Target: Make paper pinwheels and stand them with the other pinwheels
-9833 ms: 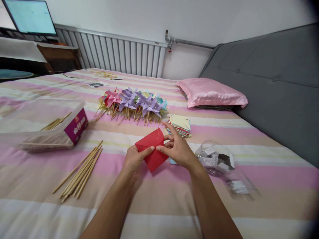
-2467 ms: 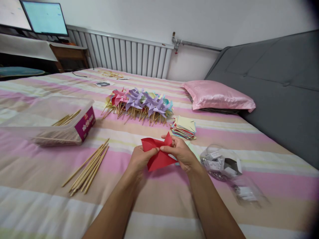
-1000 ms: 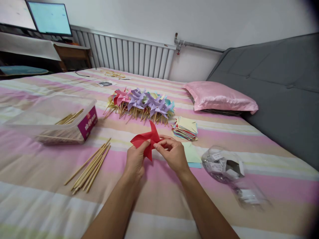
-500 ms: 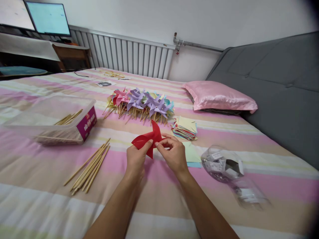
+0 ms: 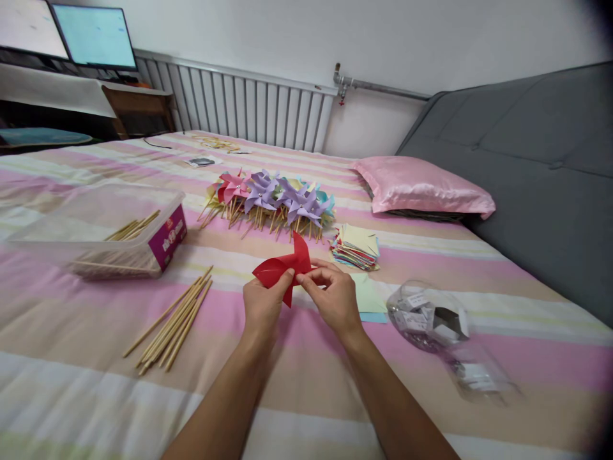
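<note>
A red paper pinwheel (image 5: 276, 267) with folded blades is held above the bed between both hands. My left hand (image 5: 264, 300) pinches its left side, thumb on the front near the centre. My right hand (image 5: 332, 291) is closed at its right side, thumb and forefinger pressed together by the centre; whether a pin is between them is hidden. No stick shows on this pinwheel. Beyond the hands lie several finished pinwheels (image 5: 301, 203) on sticks, in purple, pink, red, yellow and blue. Loose wooden sticks (image 5: 175, 319) lie to the left of my left hand.
A clear plastic box (image 5: 163, 236) with more sticks stands at the left. Right of my hands are a stack of coloured paper squares (image 5: 355, 244), pale green paper (image 5: 368, 294) and a clear round container (image 5: 407, 316) with small packets. A pink pillow (image 5: 426, 185) lies near the headboard (image 5: 531, 153).
The pinwheel has turned very slightly, its top blade leaning a little to the right. Both hands keep the same grip and place.
</note>
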Motion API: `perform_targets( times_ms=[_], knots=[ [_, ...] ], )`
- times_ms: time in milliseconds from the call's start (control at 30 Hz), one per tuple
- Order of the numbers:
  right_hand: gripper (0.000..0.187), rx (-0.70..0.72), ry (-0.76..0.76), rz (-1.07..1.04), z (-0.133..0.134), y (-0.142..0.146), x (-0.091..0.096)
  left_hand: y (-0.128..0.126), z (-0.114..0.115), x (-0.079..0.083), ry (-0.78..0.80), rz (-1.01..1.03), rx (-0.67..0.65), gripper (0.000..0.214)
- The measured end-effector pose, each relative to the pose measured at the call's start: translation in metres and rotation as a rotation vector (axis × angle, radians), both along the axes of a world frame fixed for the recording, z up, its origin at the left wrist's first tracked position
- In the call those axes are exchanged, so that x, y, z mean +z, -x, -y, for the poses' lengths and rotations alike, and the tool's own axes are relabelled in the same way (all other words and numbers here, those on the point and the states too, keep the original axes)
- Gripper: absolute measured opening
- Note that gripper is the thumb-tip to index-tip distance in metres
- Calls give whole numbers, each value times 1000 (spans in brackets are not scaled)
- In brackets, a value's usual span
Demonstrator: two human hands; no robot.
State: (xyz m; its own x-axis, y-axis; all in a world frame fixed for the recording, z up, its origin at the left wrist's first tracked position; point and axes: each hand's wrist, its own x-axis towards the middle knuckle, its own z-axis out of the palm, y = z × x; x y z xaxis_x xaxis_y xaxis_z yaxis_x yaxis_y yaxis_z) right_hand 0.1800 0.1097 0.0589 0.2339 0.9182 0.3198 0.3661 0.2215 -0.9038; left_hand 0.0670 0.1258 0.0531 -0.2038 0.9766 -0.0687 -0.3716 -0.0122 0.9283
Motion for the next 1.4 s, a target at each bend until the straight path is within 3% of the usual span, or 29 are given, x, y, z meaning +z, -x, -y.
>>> perform_targets(
  times_ms=[167,367,500,667,867,1167,1400],
  knots=[
    [28,-46,6,-144,4,6,3,-1,1,5,93,153,11,25],
    [56,-2,64,-496,2,14,0,-4,4,9,108,293,-100,24],
    [57,-21,107,-655,0,17,-2,-7,6,10,123,314,-128,24],
    [56,-40,109,-670,1,17,1,-8,7,10,141,300,-146,21],
    [62,39,231,-760,-5,-5,3,-2,6,10,118,245,-274,23],
    [66,330,432,-540,0,-48,13,4,8,17,119,-10,-484,23],
    [62,367,467,-341,4,-46,18,1,10,13,171,-151,-520,19]
  ],
)
